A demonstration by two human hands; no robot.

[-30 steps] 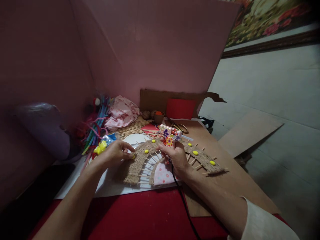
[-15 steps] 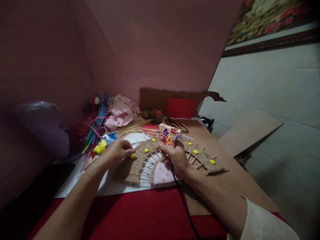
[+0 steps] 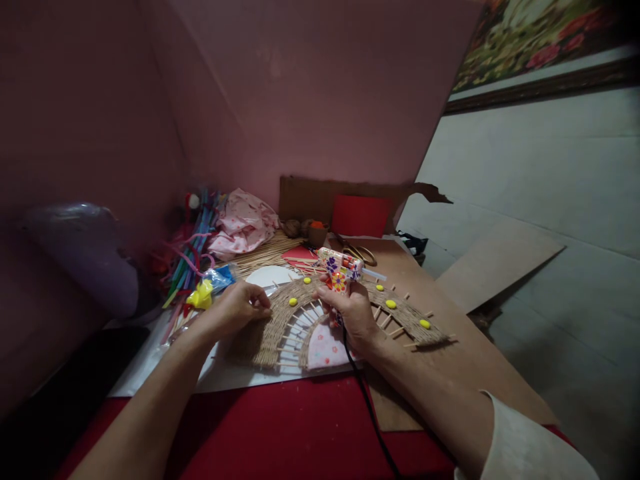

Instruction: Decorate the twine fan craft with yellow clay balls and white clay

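A half-round woven twine fan (image 3: pixel 273 333) with wooden stick ribs lies on the table, its small inner part covered in pink printed cloth (image 3: pixel 327 347). Several yellow oval buttons (image 3: pixel 391 305) dot its woven band. On the band's left part rests my left hand (image 3: pixel 245 303), fingers curled and pressed together at the twine; whatever is under the fingertips is hidden. My right hand (image 3: pixel 353 317) is wrapped round the handle of a flower-patterned glue gun (image 3: pixel 340 267) above the middle of the fan. The gun's nozzle points left, and a clear glue stick (image 3: pixel 374 274) sticks out behind.
Coloured pipe cleaners (image 3: pixel 190 253), crumpled pink cloth (image 3: pixel 245 223) and thin sticks (image 3: pixel 270 253) lie at the back left. Scissors (image 3: pixel 363 253) rest behind the gun. A black cord (image 3: pixel 363 393) hangs down to the front edge. Brown board (image 3: pixel 480 373) lies on the right.
My left hand has shifted slightly right and down. The yellow button visible at its fingertips before is now hidden. My right hand and the glue gun have hardly moved.
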